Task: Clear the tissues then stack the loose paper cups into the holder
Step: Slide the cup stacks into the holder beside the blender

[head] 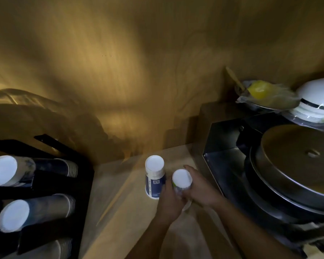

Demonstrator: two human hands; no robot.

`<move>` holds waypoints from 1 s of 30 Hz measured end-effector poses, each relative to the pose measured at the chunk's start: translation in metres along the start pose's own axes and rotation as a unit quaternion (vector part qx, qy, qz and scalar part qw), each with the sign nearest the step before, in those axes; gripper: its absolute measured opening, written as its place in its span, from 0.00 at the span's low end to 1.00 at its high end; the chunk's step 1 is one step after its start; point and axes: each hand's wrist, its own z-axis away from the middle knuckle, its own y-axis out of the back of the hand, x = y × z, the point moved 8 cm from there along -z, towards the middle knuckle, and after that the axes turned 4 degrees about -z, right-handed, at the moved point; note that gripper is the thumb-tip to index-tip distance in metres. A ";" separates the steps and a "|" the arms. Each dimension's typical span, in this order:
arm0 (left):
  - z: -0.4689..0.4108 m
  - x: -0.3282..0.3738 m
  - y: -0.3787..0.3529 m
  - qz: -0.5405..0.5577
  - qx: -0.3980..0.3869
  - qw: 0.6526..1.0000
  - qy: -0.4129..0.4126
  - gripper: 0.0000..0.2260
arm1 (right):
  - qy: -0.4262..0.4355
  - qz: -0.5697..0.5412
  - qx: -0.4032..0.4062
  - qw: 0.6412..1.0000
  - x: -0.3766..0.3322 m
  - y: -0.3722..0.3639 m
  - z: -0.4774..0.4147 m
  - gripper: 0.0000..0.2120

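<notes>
Low centre of the frame, we grip one upturned paper cup [181,179] with both hands, left hand [169,200] and right hand [200,187] curled round it, second upturned cup [154,176] stands on the bench [120,212] just left of it, black holder [45,189] with cup stacks [52,204] at lower left.

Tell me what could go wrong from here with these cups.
1. The left hand is close beside the upside-down blue cup; lifting may tip it.
2. Both it and the right hand wrap the held cup; squeezing could crush the paper.
3. The holder lies far left in dim light, so slotting may miss.
</notes>
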 end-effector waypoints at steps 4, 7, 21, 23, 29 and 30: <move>-0.004 -0.023 -0.012 0.062 0.012 0.997 0.048 0.30 | 0.001 -0.086 -0.012 0.996 0.016 -0.009 0.006 0.34; 0.001 -0.026 -0.018 0.124 0.064 0.989 0.057 0.29 | -0.010 -0.155 -0.058 0.986 0.026 -0.017 0.011 0.33; 0.063 0.005 0.063 0.239 0.198 0.950 0.013 0.36 | 0.119 -0.268 -0.117 0.949 -0.069 -0.040 0.026 0.33; 0.077 0.012 0.086 0.232 0.227 0.946 0.000 0.35 | 0.155 -0.253 -0.134 0.946 -0.096 -0.046 0.029 0.35; 0.132 0.032 0.167 0.191 0.323 0.926 -0.045 0.34 | 0.253 -0.237 -0.214 0.913 -0.180 -0.079 0.047 0.34; 0.141 0.035 0.180 0.183 0.330 0.925 -0.054 0.34 | 0.265 -0.242 -0.219 0.907 -0.192 -0.084 0.051 0.33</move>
